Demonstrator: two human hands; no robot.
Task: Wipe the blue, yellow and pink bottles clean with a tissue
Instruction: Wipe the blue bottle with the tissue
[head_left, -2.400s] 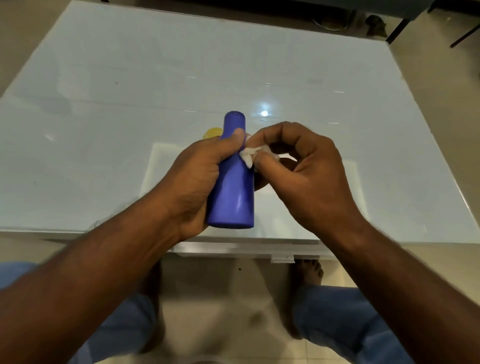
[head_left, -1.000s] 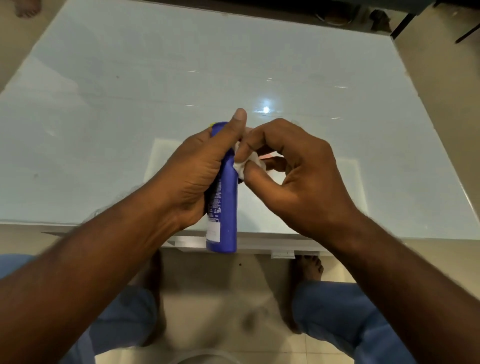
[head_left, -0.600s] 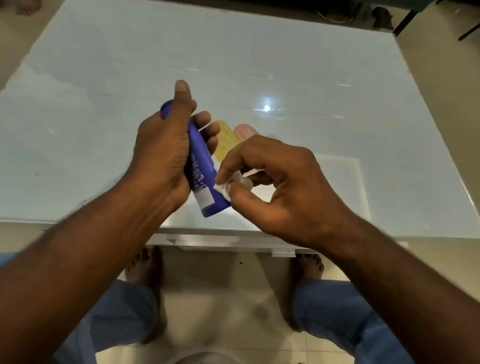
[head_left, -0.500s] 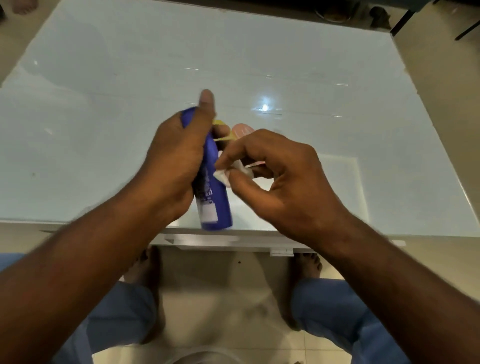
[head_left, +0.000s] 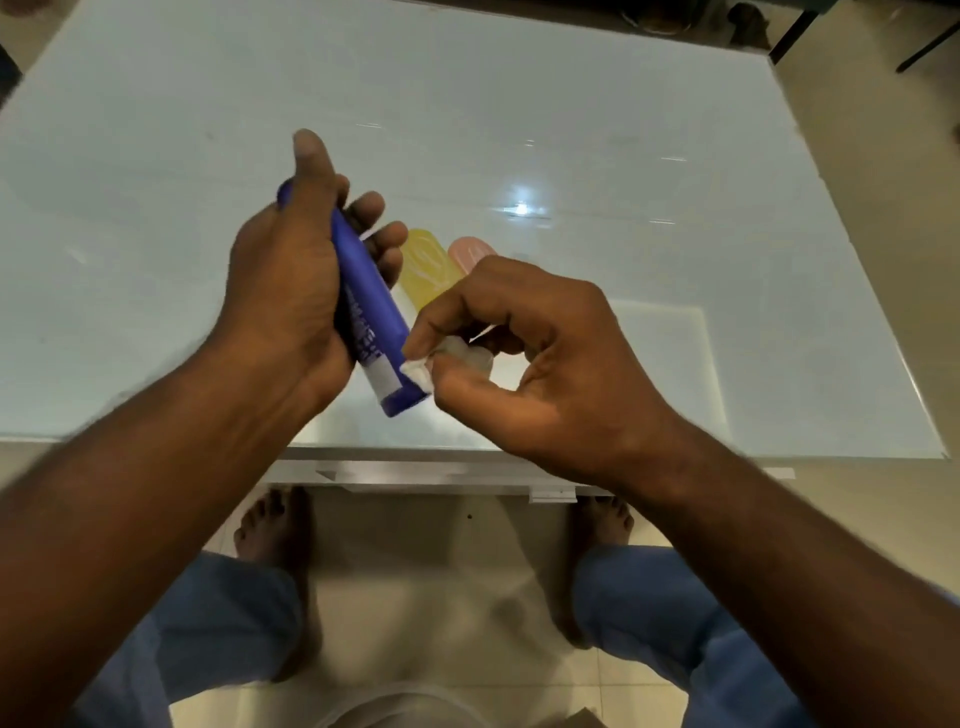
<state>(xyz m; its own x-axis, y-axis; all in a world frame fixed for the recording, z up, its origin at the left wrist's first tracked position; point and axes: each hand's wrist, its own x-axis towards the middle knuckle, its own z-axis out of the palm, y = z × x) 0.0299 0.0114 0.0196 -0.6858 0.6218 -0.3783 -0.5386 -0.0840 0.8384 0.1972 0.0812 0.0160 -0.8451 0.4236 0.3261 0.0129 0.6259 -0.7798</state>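
Observation:
My left hand (head_left: 288, 280) grips the blue bottle (head_left: 371, 312) above the near part of the glass table (head_left: 597, 130). The bottle is tilted, cap end up and to the left, base down and to the right. My right hand (head_left: 540, 358) pinches a small white tissue (head_left: 415, 371) between thumb and forefinger and presses it against the bottle near its base. Behind my hands the yellow bottle (head_left: 427, 267) and the pink bottle (head_left: 470, 252) show side by side on the table, both partly hidden.
The table's near edge (head_left: 415, 467) runs just below my hands. Under it are my bare feet and blue trouser legs on a tiled floor. Dark furniture legs (head_left: 789, 31) stand past the far right corner.
My left hand has tilted the blue bottle's cap further left and its base right. The tissue in my right hand has slid down to the bottle's base. The yellow and pink bottles show more.

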